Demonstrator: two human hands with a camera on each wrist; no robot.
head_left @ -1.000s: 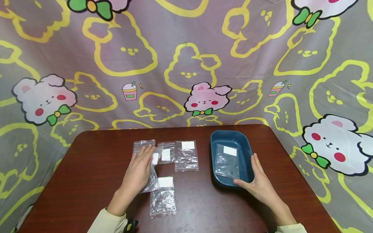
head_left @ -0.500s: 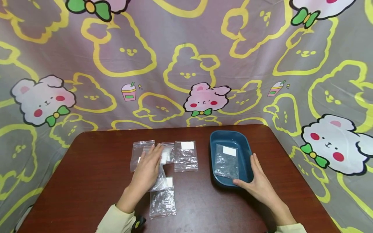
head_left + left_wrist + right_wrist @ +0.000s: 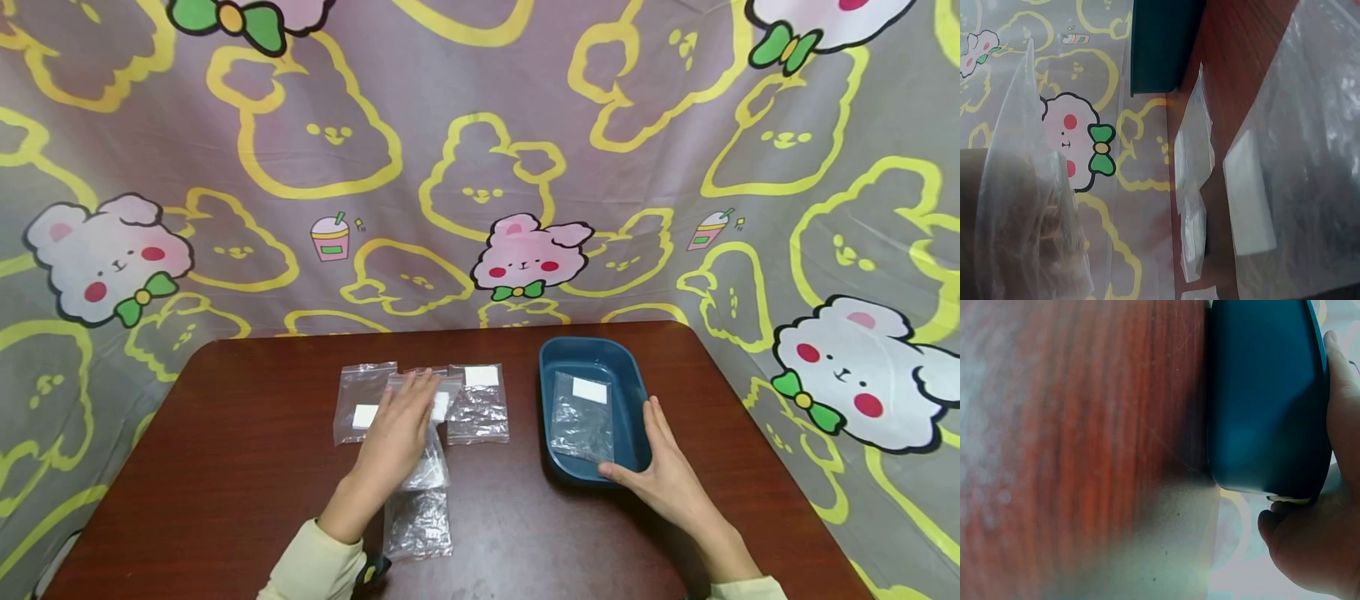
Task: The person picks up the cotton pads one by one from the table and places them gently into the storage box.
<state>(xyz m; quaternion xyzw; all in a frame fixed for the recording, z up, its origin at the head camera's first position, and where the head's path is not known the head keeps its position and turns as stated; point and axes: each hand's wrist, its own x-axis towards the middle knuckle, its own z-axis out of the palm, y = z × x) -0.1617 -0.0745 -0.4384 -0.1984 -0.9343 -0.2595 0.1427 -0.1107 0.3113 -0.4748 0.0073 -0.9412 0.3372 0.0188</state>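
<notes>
My left hand [image 3: 397, 433] pinches a clear zip-lock bag [image 3: 429, 468] with a white label, its thumb hidden from above. In the left wrist view that bag [image 3: 1029, 206] hangs in front of the hand, raised off the table. Beneath and around it lie several similar bags, among them a back-left bag [image 3: 363, 383], a near bag [image 3: 418, 527] and a back-right bag [image 3: 478, 412]. My right hand [image 3: 667, 475] rests against the near right corner of a blue basin [image 3: 546, 400], straight fingers along the side, thumb at the front rim. Inside the basin lies another labelled bag [image 3: 581, 429].
The dark wooden table [image 3: 225, 475] extends left of the bags and in front of the basin. A patterned cloth [image 3: 480, 167] hangs behind it and along both sides.
The left hand has moved right with its bag, which now overlaps the middle bags and uncovers the back-left bag's label. The right hand and the basin stay in place.
</notes>
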